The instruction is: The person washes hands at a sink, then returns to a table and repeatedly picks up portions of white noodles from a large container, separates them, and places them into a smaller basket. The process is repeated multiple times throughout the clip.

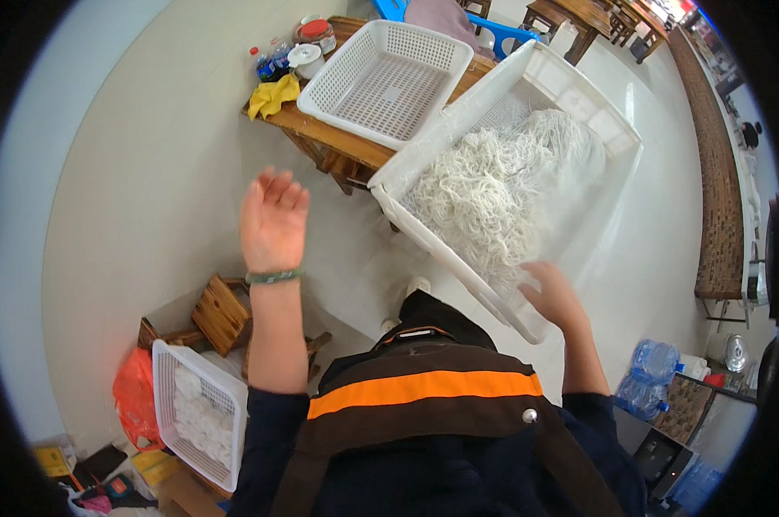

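A large white plastic crate [454,249] stands before me, its far left side by a wooden table. A loose heap of white noodles [480,194] lies in it. My right hand [547,291] is over the crate's near right corner, close to the noodles, fingers apart and nothing seen in it; whether it touches them I cannot tell. My left hand [275,220] is raised, palm up and empty, left of the crate, with a green bracelet [274,277] at the wrist. An empty white perforated basket [389,87] sits on the table beyond.
The wooden table [344,137] also holds a yellow cloth [273,97], bottles and a red-lidded jar [318,33]. Lower left are a wooden stool [220,313], a white basket [234,446] of white bundles and a red plastic bag [134,400]. Large water bottles [647,381] stand at right.
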Demonstrator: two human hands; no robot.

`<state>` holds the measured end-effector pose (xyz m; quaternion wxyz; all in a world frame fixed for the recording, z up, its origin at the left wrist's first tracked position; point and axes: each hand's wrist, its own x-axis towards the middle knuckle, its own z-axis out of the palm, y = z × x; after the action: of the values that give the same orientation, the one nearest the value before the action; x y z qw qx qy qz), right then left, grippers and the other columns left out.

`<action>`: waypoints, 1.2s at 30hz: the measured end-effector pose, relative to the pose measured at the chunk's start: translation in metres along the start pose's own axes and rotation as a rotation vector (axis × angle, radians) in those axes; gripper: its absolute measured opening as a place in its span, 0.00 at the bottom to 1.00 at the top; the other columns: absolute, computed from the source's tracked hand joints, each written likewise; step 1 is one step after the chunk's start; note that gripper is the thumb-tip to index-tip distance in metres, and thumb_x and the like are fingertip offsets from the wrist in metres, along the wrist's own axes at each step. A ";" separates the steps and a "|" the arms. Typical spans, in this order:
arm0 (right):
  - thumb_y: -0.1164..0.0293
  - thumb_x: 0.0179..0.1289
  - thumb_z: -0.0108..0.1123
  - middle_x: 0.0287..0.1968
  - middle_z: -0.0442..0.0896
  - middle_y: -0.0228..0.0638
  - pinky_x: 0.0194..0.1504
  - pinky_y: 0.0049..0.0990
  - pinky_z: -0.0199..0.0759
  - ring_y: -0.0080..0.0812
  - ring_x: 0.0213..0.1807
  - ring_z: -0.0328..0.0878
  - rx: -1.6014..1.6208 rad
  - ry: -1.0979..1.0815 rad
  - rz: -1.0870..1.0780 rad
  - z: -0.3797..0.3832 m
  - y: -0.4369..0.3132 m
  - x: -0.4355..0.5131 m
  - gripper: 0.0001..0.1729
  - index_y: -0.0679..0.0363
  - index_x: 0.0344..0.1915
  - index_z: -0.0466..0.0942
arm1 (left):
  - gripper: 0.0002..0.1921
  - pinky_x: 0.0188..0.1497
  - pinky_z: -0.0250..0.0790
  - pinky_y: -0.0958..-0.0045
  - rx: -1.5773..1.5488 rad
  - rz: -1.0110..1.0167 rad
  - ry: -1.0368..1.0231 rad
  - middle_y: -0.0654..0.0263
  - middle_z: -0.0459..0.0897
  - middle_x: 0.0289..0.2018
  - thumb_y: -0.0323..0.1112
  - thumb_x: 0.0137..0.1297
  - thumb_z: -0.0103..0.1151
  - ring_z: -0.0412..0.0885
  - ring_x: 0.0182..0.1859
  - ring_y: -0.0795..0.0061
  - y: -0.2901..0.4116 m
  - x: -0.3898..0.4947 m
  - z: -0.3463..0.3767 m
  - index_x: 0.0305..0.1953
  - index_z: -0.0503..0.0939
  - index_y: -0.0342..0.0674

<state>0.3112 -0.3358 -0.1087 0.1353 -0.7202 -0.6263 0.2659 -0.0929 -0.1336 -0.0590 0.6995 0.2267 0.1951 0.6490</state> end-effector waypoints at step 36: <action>0.58 0.67 0.62 0.50 0.81 0.38 0.57 0.28 0.68 0.28 0.53 0.75 1.463 0.177 0.079 0.100 -0.264 0.292 0.29 0.70 0.57 0.73 | 0.09 0.39 0.69 0.62 1.076 0.840 -1.093 0.65 0.79 0.29 0.31 0.54 0.64 0.78 0.35 0.62 -0.169 0.272 0.110 0.38 0.79 0.43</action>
<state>0.0584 -0.0178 -0.1140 0.6214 -0.4865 -0.2493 0.5613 0.1300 0.1214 -0.0597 0.1962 0.8587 0.0129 0.4732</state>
